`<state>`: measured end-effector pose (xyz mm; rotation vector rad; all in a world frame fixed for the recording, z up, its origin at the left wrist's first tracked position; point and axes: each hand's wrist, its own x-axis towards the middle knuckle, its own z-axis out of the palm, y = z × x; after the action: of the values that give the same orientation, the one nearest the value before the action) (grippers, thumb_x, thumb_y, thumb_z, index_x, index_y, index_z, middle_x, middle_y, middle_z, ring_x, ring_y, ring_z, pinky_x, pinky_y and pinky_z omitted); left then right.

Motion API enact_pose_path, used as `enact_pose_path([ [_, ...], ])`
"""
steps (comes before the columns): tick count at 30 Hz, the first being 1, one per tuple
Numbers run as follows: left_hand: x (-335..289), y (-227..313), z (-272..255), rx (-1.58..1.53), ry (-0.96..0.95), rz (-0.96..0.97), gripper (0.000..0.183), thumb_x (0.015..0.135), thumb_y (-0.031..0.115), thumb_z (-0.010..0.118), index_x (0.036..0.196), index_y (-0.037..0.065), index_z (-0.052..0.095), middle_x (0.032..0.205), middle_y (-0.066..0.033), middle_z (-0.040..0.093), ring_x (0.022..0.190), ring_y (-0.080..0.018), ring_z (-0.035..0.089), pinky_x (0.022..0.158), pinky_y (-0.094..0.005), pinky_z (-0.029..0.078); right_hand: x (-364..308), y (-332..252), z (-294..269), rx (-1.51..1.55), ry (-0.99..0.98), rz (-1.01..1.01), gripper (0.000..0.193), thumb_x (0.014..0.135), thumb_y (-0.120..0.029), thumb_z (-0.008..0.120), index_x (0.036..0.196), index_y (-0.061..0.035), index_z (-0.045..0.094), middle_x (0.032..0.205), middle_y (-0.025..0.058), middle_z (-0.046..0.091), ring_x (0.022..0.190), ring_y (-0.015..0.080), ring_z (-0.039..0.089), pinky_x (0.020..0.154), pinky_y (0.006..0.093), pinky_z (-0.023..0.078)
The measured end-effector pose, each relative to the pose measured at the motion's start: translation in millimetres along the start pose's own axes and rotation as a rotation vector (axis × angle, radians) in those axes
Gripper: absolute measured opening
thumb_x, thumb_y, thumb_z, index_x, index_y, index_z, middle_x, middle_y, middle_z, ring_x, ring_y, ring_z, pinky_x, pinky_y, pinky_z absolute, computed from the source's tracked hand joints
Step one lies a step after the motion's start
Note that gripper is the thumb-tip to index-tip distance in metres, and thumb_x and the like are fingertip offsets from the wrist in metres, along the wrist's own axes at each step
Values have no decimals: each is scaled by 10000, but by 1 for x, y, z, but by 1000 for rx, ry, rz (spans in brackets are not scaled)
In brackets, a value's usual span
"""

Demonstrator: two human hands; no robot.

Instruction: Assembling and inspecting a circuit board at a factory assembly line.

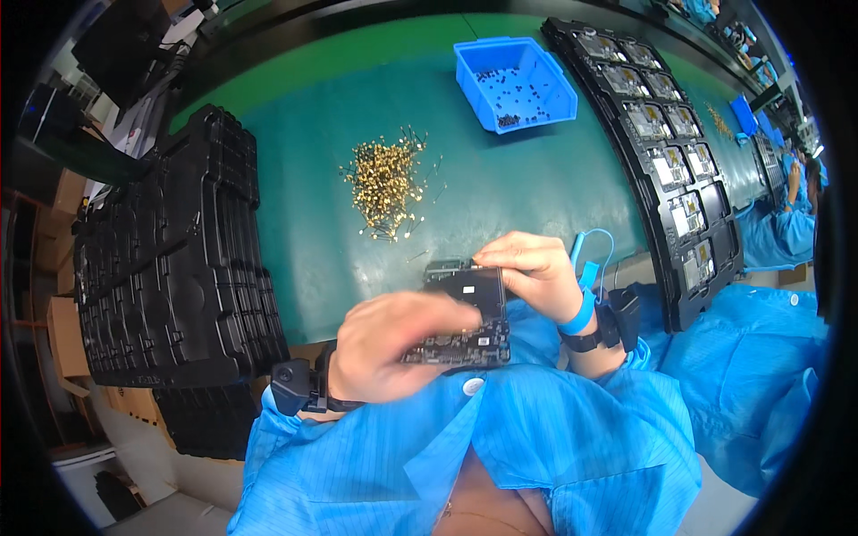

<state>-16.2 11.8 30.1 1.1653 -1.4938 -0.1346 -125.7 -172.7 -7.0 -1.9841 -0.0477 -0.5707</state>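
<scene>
A black circuit board [475, 288] with small components along its near part is held close to my body at the table's near edge. My right hand [534, 268] grips its far right edge between thumb and fingers, and a blue wrist strap with a cord circles that wrist. Motion blurs my left hand [393, 339], which lies over the board's left side; its fingers are too smeared to read. Beyond the board is a loose heap of small gold-tipped pieces with thin dark wires [384, 183].
A blue bin [527, 85] with small black pieces stands at the far side of the green mat [304, 259]. To the right, a long black tray [657, 192] carries several boards. Stacked black trays [170, 259] rise at the left. Another person in blue [773, 237] sits farther right.
</scene>
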Motion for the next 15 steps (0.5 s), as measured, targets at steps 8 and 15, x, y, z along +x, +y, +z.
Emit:
enact_pose_path([
  [8,-1,-12,4,-352,432,-603,709,745,135,657,1302,-22,248,1160,-122,468,1058,-184,463,894,-273,352,-7,-7,-2,429,29,527,126,789,-45,576,862,46,624,719,53,616,650,95,571,614,227,455],
  [15,-2,-18,5,-405,410,-610,632,776,87,614,1297,-19,274,1179,-156,455,1070,-191,453,877,-292,363,-9,-7,-1,405,-17,471,122,786,-34,571,864,41,628,720,57,608,656,90,576,597,210,448],
])
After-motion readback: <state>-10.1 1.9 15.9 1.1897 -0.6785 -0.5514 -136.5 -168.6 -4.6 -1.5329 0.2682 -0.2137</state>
